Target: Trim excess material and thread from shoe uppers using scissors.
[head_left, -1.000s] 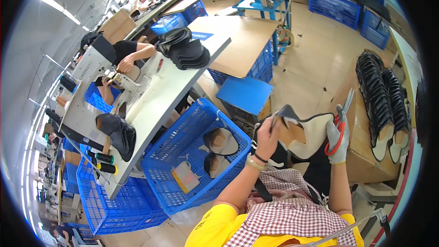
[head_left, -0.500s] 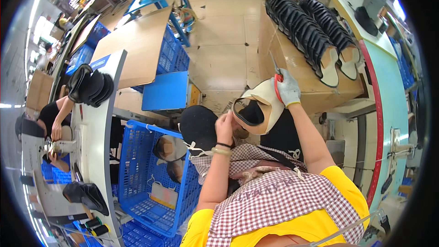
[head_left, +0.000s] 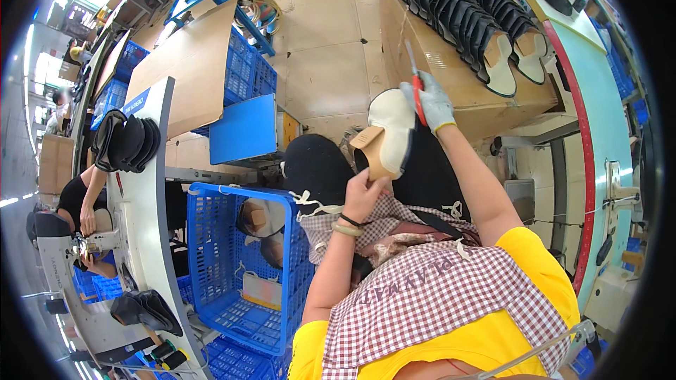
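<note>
Over my lap, my left hand (head_left: 364, 195) pinches the tan end of a cream and tan shoe upper (head_left: 396, 127). The upper's pale, sole-shaped face is turned up, with a tan flap sticking out at its side. My right hand (head_left: 431, 103), in a pale glove with a yellow cuff, grips red-handled scissors (head_left: 418, 96). Their blades point up and away, beyond the far end of the upper. Glove and handles are close beside the upper's right edge; whether they touch it I cannot tell.
Rows of black shoe uppers (head_left: 451, 24) lie on a cardboard box (head_left: 451, 91) at the far right. At my left stands a blue crate (head_left: 243, 317) with several uppers inside. Beyond a white table (head_left: 137, 204), another person's hands (head_left: 88, 222) work at a sewing machine (head_left: 67, 281).
The shoe upper has turned over: its opening with the dark rim faced up before, now its pale sole side does. The right hand with the scissors has moved slightly farther away.
</note>
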The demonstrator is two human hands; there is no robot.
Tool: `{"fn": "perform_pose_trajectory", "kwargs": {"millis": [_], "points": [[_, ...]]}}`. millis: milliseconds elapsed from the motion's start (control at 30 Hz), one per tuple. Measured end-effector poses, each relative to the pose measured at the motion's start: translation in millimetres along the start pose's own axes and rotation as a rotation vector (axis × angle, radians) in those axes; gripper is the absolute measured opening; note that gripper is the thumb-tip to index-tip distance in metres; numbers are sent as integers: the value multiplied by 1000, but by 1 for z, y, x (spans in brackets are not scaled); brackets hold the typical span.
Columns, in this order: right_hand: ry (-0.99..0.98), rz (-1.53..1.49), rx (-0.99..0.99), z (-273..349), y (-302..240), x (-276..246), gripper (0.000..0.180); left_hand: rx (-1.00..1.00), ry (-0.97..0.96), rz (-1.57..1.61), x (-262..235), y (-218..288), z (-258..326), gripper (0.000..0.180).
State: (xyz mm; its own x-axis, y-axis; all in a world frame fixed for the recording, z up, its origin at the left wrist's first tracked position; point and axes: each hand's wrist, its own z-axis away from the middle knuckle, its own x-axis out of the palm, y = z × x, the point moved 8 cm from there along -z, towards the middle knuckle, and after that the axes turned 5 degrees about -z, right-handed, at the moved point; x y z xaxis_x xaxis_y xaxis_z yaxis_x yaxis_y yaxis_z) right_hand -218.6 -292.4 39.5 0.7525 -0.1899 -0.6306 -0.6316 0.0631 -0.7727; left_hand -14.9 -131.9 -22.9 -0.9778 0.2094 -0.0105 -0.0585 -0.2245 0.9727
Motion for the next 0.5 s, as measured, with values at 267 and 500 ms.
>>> {"fn": "perform_pose_trajectory", "kwargs": {"millis": [267, 500], "points": [[-209, -137, 289, 69, 4, -20, 58, -138, 282, 55, -10, 21, 0, 26], [-702, -560, 425, 142, -23, -47, 74, 160, 616, -728, -15, 84, 12, 31]]}}
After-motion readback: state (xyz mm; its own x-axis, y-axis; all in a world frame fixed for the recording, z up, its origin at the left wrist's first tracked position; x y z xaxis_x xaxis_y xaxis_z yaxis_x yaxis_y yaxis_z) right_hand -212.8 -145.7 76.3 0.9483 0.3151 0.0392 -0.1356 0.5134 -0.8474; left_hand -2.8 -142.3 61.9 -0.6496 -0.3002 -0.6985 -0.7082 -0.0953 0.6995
